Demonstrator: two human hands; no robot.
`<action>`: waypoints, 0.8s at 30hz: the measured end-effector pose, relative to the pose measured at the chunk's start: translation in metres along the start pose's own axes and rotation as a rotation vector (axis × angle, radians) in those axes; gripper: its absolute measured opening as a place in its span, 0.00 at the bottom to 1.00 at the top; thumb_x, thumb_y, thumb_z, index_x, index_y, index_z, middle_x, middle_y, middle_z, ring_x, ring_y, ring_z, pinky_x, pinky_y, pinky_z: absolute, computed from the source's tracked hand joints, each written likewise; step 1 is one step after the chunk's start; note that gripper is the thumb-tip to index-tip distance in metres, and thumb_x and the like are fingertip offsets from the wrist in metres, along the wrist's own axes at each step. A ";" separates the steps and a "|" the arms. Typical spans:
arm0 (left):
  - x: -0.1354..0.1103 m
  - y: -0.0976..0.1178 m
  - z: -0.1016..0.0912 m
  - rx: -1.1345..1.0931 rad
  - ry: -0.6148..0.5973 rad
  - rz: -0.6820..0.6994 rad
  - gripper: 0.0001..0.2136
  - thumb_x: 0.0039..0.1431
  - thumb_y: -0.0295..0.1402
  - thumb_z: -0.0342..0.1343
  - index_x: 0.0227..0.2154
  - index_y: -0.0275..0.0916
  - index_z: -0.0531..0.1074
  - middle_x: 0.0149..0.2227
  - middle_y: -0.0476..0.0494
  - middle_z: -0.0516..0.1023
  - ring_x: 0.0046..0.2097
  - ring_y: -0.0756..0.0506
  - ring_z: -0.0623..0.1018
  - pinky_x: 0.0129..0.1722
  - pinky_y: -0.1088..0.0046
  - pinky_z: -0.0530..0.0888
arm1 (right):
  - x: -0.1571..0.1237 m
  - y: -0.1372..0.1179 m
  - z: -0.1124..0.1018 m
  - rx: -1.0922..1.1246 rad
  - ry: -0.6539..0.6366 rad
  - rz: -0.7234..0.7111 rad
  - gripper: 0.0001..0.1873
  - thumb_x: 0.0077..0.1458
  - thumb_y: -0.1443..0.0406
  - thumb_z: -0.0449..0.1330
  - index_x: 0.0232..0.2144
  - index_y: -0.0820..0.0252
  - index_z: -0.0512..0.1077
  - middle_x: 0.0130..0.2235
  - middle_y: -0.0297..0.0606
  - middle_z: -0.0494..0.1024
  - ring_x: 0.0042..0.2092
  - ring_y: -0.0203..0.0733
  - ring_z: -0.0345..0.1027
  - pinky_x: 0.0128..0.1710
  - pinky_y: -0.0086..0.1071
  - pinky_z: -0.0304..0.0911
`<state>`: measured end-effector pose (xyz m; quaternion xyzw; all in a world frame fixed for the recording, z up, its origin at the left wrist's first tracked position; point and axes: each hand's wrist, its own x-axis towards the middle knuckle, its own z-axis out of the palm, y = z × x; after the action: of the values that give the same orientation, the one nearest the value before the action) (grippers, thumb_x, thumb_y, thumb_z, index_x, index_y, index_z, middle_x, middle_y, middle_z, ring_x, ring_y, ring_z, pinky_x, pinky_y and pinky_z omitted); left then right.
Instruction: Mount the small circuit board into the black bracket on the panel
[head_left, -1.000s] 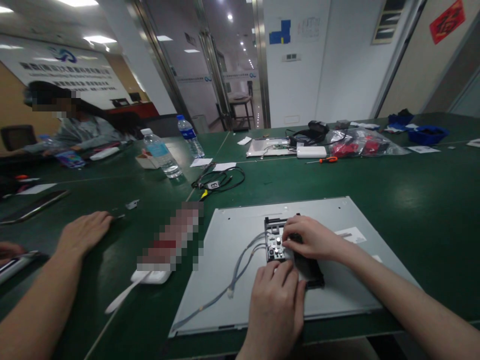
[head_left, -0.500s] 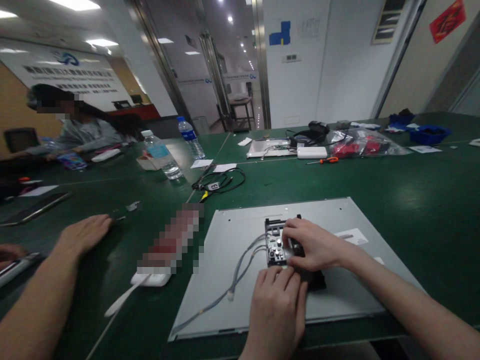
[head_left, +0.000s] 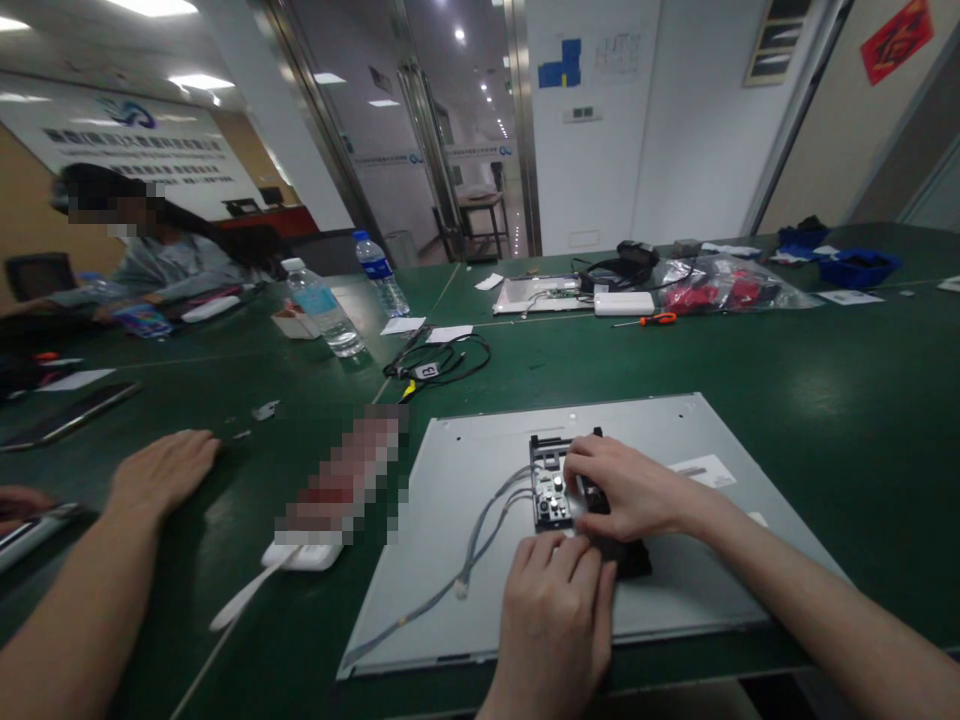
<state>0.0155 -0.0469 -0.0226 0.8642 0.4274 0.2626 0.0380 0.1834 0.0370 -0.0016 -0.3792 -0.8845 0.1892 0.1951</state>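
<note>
A black plastic bracket with a small circuit board (head_left: 553, 500) lies on the back of a flat silver display panel (head_left: 420, 545). My right hand (head_left: 626, 490) grips the bracket's right side, thumb and fingers bent around it and covering much of it. Against its near edge my left hand (head_left: 555, 605) presses with curled fingers, close below the right thumb. The fingertips of both hands are partly hidden. A grey cable bundle (head_left: 472, 550) runs from the board's left side down to the panel's lower left corner, with a small white connector midway.
Another person's hand (head_left: 166, 468) rests on the green table to the left. A pixelated object lies over a white device (head_left: 315, 557) beside the panel. Farther back are black cables (head_left: 465, 360), two water bottles (head_left: 324, 308) and an orange screwdriver (head_left: 656, 320).
My hands and the bracket stay in place. The other person's hand at left has drawn back slightly from the small scraps on the table.
</note>
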 end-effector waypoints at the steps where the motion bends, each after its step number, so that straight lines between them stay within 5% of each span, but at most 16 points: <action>1: 0.000 0.000 0.000 0.003 0.009 0.007 0.07 0.61 0.27 0.49 0.33 0.39 0.73 0.33 0.44 0.75 0.37 0.42 0.72 0.38 0.61 0.68 | 0.000 0.000 0.000 -0.002 0.001 0.000 0.13 0.44 0.65 0.63 0.35 0.59 0.69 0.39 0.40 0.68 0.39 0.42 0.60 0.39 0.33 0.55; 9: -0.001 0.000 0.001 0.002 0.014 0.017 0.07 0.61 0.27 0.49 0.31 0.39 0.72 0.32 0.44 0.75 0.36 0.43 0.72 0.36 0.62 0.68 | 0.004 -0.001 -0.002 0.039 0.019 0.004 0.12 0.52 0.57 0.62 0.32 0.60 0.70 0.37 0.40 0.70 0.38 0.41 0.61 0.38 0.33 0.56; 15: -0.001 0.000 0.001 0.017 0.029 0.026 0.08 0.61 0.27 0.49 0.34 0.38 0.73 0.32 0.42 0.75 0.35 0.43 0.72 0.35 0.62 0.69 | 0.008 0.008 0.002 0.092 0.083 0.023 0.03 0.58 0.68 0.56 0.33 0.60 0.70 0.34 0.38 0.74 0.39 0.40 0.64 0.40 0.33 0.57; 24: -0.002 0.000 0.001 0.012 0.021 0.021 0.07 0.61 0.27 0.50 0.36 0.38 0.73 0.33 0.42 0.76 0.36 0.42 0.72 0.36 0.60 0.70 | 0.010 0.016 0.008 0.154 0.079 0.079 0.11 0.53 0.73 0.57 0.40 0.58 0.70 0.34 0.36 0.75 0.37 0.39 0.66 0.38 0.31 0.59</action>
<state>0.0152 -0.0478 -0.0247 0.8661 0.4201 0.2696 0.0257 0.1830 0.0529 -0.0138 -0.4048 -0.8433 0.2494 0.2507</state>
